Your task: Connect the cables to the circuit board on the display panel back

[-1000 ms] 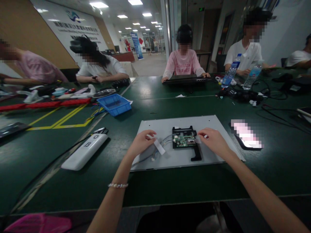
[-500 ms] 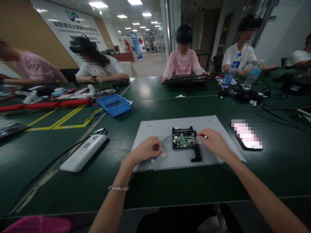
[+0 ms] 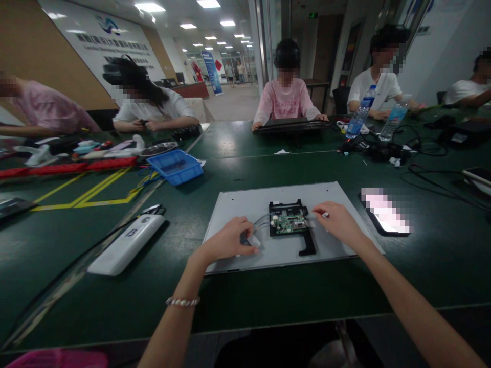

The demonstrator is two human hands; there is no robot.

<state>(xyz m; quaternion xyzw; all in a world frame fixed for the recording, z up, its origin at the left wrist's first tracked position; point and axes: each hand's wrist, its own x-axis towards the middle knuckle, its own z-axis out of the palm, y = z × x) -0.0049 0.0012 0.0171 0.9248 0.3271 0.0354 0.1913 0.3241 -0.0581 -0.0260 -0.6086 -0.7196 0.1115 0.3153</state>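
Observation:
A green circuit board in a black plastic bracket lies on a flat light-grey panel. Grey cables run from the board's left side to my left hand. Its thumb and fingers are curled round the grey cable end, with a whitish piece of tape or film showing at the fingertips. Just right of the board, my right hand has its fingers pinched together over the panel. A tiny white scrap shows between them. A translucent tab sticks out at the board's right edge.
A phone lies right of the panel, a white power bank with a cable to its left. Beyond stand a blue tray and two water bottles. Several people sit around the green table.
My right hand has drawn slightly away from the translucent tab at the board's right edge. My left hand stays by the cables, its fingers a little shifted. The view has turned slightly.

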